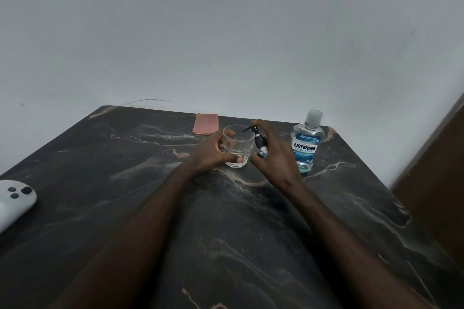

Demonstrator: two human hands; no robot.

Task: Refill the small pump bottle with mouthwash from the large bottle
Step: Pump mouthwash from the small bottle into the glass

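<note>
Bare forearms reach to twelve o'clock: left hand [213,152] grips an empty glass [238,145], right hand [272,155] clasps the small pump bottle [261,143]; the large bottle [306,140] stands capped at one o'clock (refilling apparently not begun).

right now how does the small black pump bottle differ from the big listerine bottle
The small black-pump bottle is gripped by the right hand; the large clear Listerine bottle stands untouched. The small one has a black pump head, the large one a translucent cap. The large one is much taller. Both are upright, holding blue liquid.

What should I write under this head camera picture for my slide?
Left hand holds a glass, right hand grips the pump bottle; capped mouthwash bottle waits.
</note>
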